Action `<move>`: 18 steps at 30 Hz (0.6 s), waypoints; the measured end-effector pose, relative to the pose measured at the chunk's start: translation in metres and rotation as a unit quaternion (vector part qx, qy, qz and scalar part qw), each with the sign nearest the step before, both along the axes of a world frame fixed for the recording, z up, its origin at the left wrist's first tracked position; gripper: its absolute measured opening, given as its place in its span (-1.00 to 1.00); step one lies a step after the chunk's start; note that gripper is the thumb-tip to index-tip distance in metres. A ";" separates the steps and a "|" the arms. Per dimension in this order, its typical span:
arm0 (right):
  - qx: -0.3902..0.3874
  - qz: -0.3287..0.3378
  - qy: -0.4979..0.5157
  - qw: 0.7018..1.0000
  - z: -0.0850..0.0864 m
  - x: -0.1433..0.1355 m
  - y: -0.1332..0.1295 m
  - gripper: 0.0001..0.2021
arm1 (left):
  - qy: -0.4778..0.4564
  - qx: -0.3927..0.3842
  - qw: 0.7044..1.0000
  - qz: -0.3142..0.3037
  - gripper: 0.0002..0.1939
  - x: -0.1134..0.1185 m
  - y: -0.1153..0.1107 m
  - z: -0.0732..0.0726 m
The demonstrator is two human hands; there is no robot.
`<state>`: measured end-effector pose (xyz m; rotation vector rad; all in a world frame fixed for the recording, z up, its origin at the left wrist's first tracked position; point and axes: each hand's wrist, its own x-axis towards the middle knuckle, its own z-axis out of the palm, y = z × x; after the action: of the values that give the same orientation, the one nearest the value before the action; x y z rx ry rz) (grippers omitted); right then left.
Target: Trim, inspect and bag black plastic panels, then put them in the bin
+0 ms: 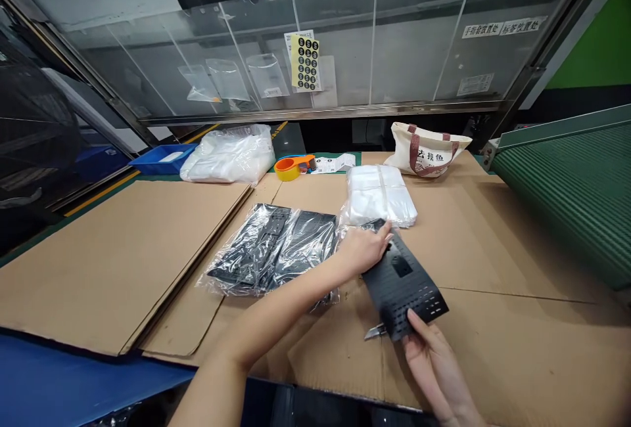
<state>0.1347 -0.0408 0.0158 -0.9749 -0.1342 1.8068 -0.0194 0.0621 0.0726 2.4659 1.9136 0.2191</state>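
A black perforated panel is held tilted above the cardboard between both hands. My left hand grips its far end, fingers closed on the edge. At the near end my right hand pinches the panel, thumb on top and fingers underneath. Left of it lie black panels in clear plastic bags, with my left forearm crossing in front of them. A stack of clear plastic bags, tied with a band, sits just beyond my left hand. Partly under the panel, the tip of a utility knife shows on the cardboard.
Cardboard sheets are stacked at the left. Along the back are a blue tray, a bulky plastic bag, a tape dispenser and a cloth bag. A green ribbed surface rises at the right.
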 end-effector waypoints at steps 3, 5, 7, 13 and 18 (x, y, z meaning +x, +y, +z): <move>-0.001 -0.062 0.006 0.998 0.000 0.000 0.003 -0.59 | 0.002 0.011 1.000 -0.013 -0.52 0.003 -0.005 0.000; -0.001 -0.041 -0.006 0.999 -0.001 0.000 0.004 -0.60 | 0.005 0.023 1.000 -0.020 -0.53 0.005 -0.009 0.000; 0.004 -0.001 -0.016 1.000 0.000 -0.001 0.006 -0.59 | 0.014 0.047 0.998 -0.038 -0.54 0.008 -0.015 -0.001; 0.048 -0.052 -0.048 0.996 -0.001 -0.007 0.011 -0.59 | 0.033 0.139 0.985 -0.101 -0.56 0.023 -0.040 -0.007; 0.109 0.007 -0.086 0.990 -0.010 -0.008 0.014 -0.71 | 0.036 0.198 0.968 -0.150 -0.57 0.035 -0.062 -0.011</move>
<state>0.1267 -0.0265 0.0055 -0.9725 -0.4375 1.6785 0.0161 0.0004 0.0618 3.0151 1.6149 0.5620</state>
